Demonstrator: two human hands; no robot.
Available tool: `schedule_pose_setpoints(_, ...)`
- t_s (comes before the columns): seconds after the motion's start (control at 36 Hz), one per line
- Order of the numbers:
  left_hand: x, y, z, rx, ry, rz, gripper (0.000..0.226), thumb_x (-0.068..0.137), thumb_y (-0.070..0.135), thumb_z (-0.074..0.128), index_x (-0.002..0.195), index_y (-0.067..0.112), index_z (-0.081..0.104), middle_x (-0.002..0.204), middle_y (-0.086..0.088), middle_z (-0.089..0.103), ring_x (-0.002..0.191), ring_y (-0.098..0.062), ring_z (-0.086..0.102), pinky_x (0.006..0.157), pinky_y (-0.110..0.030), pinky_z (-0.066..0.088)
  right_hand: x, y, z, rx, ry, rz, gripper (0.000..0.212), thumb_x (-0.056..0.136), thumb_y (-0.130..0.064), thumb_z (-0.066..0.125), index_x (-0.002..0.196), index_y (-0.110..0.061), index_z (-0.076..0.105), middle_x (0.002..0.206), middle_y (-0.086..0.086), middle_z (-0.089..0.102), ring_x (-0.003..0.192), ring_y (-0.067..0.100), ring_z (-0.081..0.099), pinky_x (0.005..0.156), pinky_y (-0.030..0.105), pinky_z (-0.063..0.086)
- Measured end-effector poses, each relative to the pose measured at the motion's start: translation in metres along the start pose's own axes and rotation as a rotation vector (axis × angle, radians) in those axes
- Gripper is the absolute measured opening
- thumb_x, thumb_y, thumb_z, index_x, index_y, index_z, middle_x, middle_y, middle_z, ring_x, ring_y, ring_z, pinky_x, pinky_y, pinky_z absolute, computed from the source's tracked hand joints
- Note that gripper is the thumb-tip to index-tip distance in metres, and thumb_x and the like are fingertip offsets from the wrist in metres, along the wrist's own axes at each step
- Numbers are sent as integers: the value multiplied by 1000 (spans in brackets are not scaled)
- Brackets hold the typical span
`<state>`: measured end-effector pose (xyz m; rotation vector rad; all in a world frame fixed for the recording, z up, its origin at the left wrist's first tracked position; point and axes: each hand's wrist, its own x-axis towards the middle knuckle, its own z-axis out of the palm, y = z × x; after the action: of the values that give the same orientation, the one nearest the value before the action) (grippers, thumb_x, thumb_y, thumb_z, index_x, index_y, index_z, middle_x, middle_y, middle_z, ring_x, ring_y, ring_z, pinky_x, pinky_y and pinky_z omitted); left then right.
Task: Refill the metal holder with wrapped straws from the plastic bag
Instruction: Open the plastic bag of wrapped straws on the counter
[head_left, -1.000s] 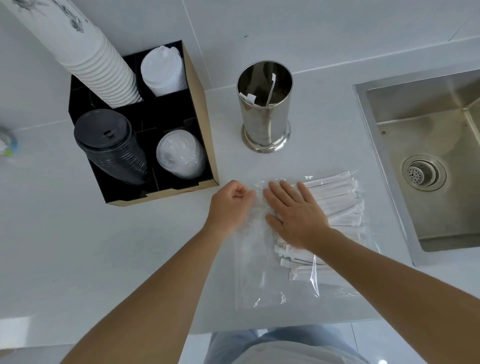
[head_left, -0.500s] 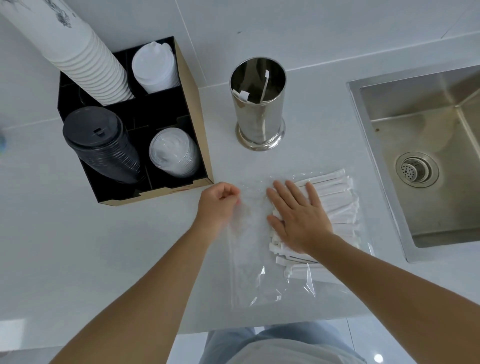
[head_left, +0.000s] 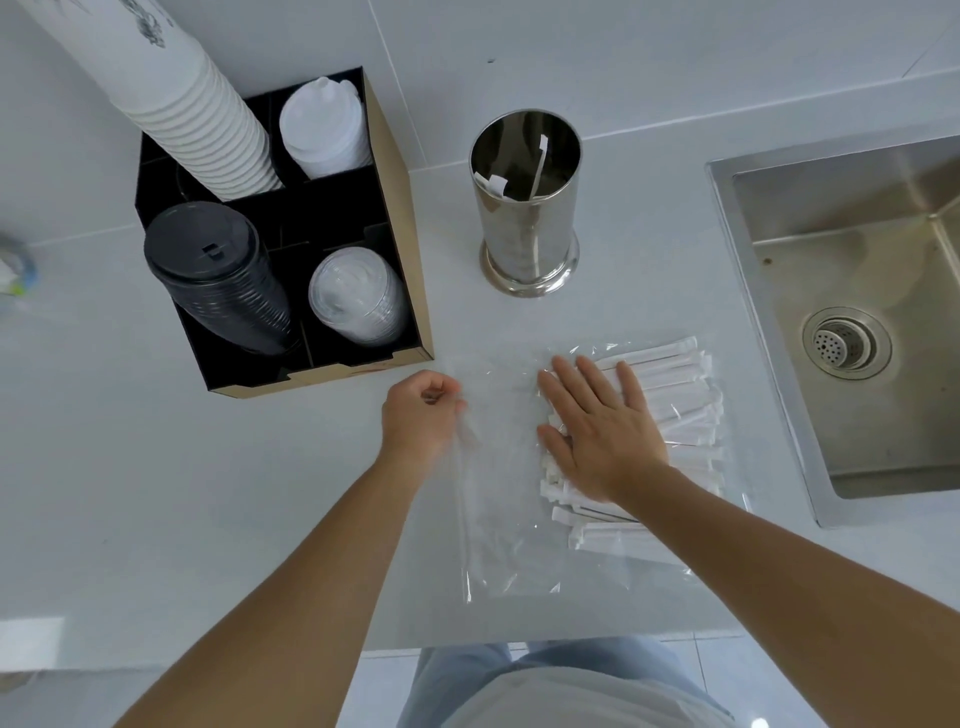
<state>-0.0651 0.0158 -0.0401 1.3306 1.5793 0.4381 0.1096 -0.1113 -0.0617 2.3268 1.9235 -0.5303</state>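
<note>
A pale bench (head_left: 156, 493) holds a clear plastic bag (head_left: 498, 519) of wrapped straws (head_left: 675, 395) lying near a metal holder (head_left: 527, 208) with a few straws inside. The left hand (head_left: 418, 415) pinches the bag's left edge with curled fingers; the right hand (head_left: 602, 431) presses flat, fingers spread, on the straws.

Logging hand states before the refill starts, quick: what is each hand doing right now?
Left hand: closed, pinching the left edge of the plastic bag.
Right hand: open, flat, pressing on the bag over the wrapped straws.
</note>
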Motion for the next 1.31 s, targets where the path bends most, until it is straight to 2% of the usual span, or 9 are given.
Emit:
schedule_pose_setpoints(0.17,-11,6,6,3,-38,-41,9,80,32,67,75,27,72,66,11,70,70,-8,68,58,-17,48,0,0,1,-7,2,-3,69,94,-55,1,157,-26,4,166,-4,4,152,20,-1,119,51,-7)
schedule_pose_setpoints(0.22,-16,7,12,86,-20,-5,23,71,45,73,83,26,70,78,11,68,74,-5,66,57,-13,46,0,0,0,-1,5,-1,70,94,-55,1,157,-26,7,166,-3,6,152,20,1,120,51,-6)
schedule_pose_setpoints(0.44,-21,6,8,243,-8,91,22,81,7,56,78,30,57,78,8,61,69,-8,59,44,-12,40,-1,0,-2,12,20,-1,69,95,-55,6,157,-25,15,165,-2,14,152,22,8,120,52,-1)
schedule_pose_setpoints(0.61,-15,-3,-20,151,-3,48,32,84,5,59,73,34,70,81,8,70,74,-12,66,55,-12,47,0,1,0,0,28,6,69,95,-54,7,157,-25,15,165,-3,14,152,21,9,120,51,-2)
schedule_pose_setpoints(0.75,-26,-2,-12,81,-45,24,5,80,31,71,82,35,71,86,15,70,76,-7,67,64,-16,47,-1,0,0,-7,30,6,68,95,-54,9,156,-25,16,165,-3,14,152,21,9,120,51,-1)
schedule_pose_setpoints(0.81,-34,-2,-4,129,-59,38,26,71,39,78,95,32,69,91,14,65,78,-8,66,64,-17,47,-1,-1,-1,-3,37,6,69,95,-54,9,156,-25,18,165,-3,16,152,21,10,120,50,-1)
schedule_pose_setpoints(0.89,-44,-3,3,210,-97,78,39,70,29,81,105,28,62,91,7,61,78,-11,62,62,-18,51,-2,-1,-1,-2,40,10,69,94,-54,9,156,-25,18,165,-3,16,151,21,10,120,50,-2)
schedule_pose_setpoints(1.0,-49,-10,-3,273,-109,107,32,78,4,60,92,33,58,81,3,64,70,-10,63,42,-8,40,-2,-1,-1,5,50,10,68,94,-54,11,156,-25,20,164,-3,18,151,21,12,120,50,0)
schedule_pose_setpoints(1.31,-47,-29,-42,116,-67,-17,30,85,3,60,73,27,74,68,12,67,54,3,56,54,-13,43,-3,-1,-1,6,63,6,65,96,-51,19,154,-24,25,162,-2,25,150,23,18,120,52,5)
